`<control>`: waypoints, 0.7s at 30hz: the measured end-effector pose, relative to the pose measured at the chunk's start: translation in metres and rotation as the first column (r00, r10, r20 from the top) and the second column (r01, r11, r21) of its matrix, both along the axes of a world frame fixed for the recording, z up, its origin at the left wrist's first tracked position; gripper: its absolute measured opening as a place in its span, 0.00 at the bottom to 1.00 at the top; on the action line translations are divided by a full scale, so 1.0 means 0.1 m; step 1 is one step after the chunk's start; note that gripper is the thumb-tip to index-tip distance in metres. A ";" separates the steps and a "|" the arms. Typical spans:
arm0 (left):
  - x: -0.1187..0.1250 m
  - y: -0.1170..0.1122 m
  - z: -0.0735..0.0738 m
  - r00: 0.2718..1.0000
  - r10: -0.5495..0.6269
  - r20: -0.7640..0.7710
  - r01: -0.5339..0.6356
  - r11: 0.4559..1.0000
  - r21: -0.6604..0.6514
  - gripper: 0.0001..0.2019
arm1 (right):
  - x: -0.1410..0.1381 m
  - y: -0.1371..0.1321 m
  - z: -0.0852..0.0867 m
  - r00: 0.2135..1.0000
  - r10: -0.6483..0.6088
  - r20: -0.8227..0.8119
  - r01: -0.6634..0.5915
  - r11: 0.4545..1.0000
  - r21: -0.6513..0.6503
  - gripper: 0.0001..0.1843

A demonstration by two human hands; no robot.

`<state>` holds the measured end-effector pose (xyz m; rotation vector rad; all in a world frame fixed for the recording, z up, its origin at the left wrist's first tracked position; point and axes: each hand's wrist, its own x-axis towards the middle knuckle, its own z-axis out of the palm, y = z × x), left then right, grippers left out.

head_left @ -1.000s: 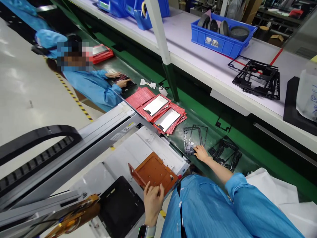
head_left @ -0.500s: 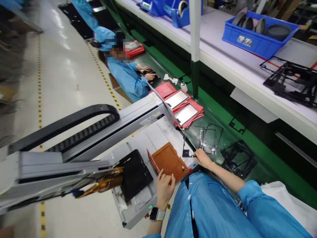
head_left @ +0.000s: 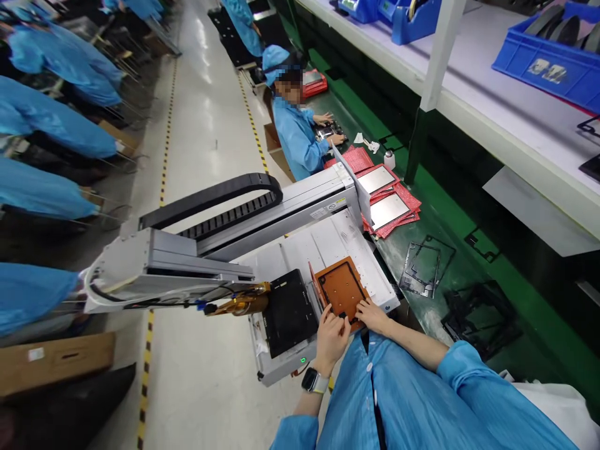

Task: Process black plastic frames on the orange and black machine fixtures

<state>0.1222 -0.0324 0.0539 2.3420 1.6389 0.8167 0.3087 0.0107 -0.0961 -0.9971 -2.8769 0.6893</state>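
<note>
A thin black frame [head_left: 357,280] lies on the orange fixture plate [head_left: 344,289], roughly along its border. At the plate's near left corner is my left hand [head_left: 332,336], its fingers curled down on the frame's near end. My right hand [head_left: 374,316] has its fingertips closed at the near right corner of the same frame. The fingertips hide part of the near edge. Left of the fixture, a flat black panel [head_left: 289,312] rests on the white machine bed [head_left: 300,247]. The orange-brown machine head [head_left: 244,304] is beside that panel.
The grey gantry arm [head_left: 309,199] with its cable chain spans the bed. Red sleeves with silver screens [head_left: 388,210] lie beyond. More black frames [head_left: 424,265] are on the green bench at right. A co-worker [head_left: 300,134] sits farther along it; a blue bin [head_left: 548,65] stands on the shelf.
My right hand has brought the black frame from beside the machine onto the orange plate. My left hand now touches the frame too. The view has swung left.
</note>
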 end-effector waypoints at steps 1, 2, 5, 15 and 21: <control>0.01 0.00 0.00 1.000 0.000 0.002 0.000 1.000 0.001 0.20 | -0.01 -0.01 0.01 1.000 -0.009 0.000 0.009 1.000 -0.003 0.10; 0.02 0.01 0.00 1.000 -0.001 0.006 0.001 1.000 0.003 0.20 | -0.02 -0.02 0.01 1.000 -0.019 -0.003 0.019 1.000 -0.003 0.10; 0.07 0.04 -0.02 1.000 -0.007 0.024 0.007 1.000 -0.002 0.18 | -0.01 -0.15 -0.02 0.998 -0.044 -0.034 0.045 0.999 0.030 0.15; 0.21 0.08 -0.25 0.989 -0.139 0.057 0.143 0.986 -0.086 0.07 | 0.20 -0.53 -0.22 0.999 -0.044 -0.017 0.047 0.976 0.212 0.27; 0.22 0.03 -0.45 0.971 -0.235 -0.038 0.233 0.971 -0.061 0.07 | 0.19 -0.51 -0.20 0.992 -0.120 0.041 0.106 0.960 0.260 0.28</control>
